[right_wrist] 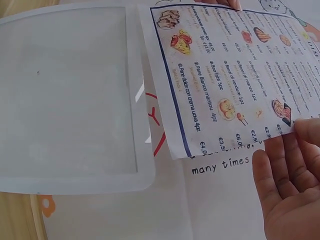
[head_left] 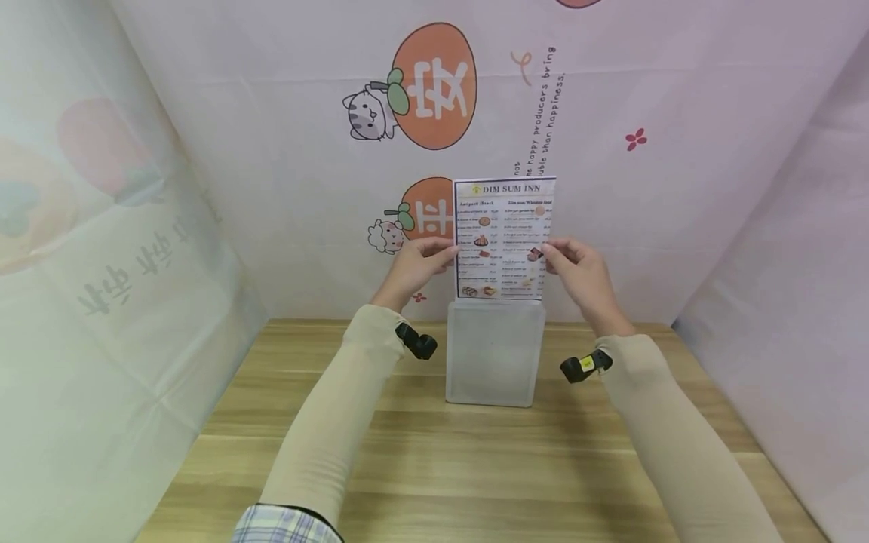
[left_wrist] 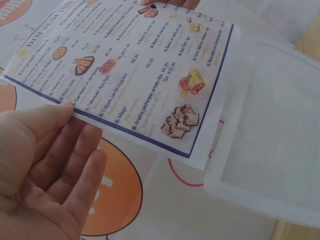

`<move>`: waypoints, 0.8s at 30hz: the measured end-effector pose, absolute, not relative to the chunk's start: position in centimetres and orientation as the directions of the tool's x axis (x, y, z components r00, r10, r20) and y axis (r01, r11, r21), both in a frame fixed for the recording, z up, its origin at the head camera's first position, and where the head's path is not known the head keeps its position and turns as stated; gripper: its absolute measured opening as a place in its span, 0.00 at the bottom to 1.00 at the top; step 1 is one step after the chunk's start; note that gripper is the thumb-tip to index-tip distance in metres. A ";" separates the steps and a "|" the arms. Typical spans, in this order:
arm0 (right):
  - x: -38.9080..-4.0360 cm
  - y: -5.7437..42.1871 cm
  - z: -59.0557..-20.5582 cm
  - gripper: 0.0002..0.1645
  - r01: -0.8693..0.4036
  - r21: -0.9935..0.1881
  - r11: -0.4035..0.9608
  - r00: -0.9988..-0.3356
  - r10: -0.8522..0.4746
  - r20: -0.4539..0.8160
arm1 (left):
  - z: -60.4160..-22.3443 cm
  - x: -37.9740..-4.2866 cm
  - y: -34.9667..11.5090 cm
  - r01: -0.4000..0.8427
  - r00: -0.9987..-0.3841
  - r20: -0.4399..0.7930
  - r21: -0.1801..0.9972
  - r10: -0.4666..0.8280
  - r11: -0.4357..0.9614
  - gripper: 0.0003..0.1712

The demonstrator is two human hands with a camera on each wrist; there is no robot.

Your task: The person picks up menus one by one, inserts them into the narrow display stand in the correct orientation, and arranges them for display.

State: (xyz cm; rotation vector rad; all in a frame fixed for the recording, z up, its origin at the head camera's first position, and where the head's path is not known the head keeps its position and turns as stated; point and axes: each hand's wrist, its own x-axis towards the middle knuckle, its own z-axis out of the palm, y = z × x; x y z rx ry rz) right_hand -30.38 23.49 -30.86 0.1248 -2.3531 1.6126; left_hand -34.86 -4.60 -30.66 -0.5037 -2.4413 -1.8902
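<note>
A printed paper menu headed "DIM SUM INN" (head_left: 504,240) is held upright between both hands. My left hand (head_left: 422,265) pinches its left edge between thumb and fingers; in the left wrist view the thumb of the left hand (left_wrist: 50,165) lies on the printed face. On the right edge my right hand (head_left: 580,273) pinches the sheet in the same way, seen close up as the right hand (right_wrist: 292,175). Directly below the menu's lower edge stands a frosted, clear-rimmed sign holder (head_left: 495,354), upright on the table. Whether paper and holder touch is hard to tell.
The wood-grain table (head_left: 407,467) spreads under both forearms. Behind it hangs a pale printed cloth (head_left: 285,188) with orange fruit and cartoon animals, and similar cloth walls (head_left: 781,249) close off both sides. A black wrist camera (head_left: 417,341) sits on each sleeve.
</note>
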 end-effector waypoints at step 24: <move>-30.8 24.5 -30.7 0.29 -0.235 -0.899 0.370 -0.947 0.119 0.297 | -30.7 -35.1 -3.1 0.259 -0.952 0.205 0.936 0.229 0.237 0.19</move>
